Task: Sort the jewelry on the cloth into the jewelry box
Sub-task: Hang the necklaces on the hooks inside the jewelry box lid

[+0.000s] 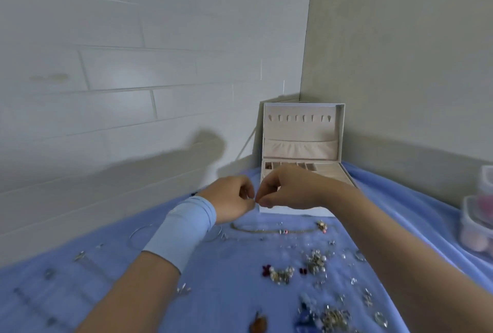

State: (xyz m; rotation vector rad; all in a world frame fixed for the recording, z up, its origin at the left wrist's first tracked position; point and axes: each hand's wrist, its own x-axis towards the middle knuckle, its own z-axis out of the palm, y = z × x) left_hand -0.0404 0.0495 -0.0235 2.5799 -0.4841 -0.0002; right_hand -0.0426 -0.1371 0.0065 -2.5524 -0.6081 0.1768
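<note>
Blue cloth, mid-sort: pinching a tiny piece between left hand and right hand, jewelry box slot next, probably.

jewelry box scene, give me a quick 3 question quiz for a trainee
1. True or false: the jewelry box has its lid shut.
2. Where are the left hand and right hand? A) fingertips together, pinching a tiny piece in front of the box B) spread wide apart C) inside the lid pocket
3. Fill in: the loose jewelry lies on a ____ cloth.
Key: 1 false; 2 A; 3 blue
</note>
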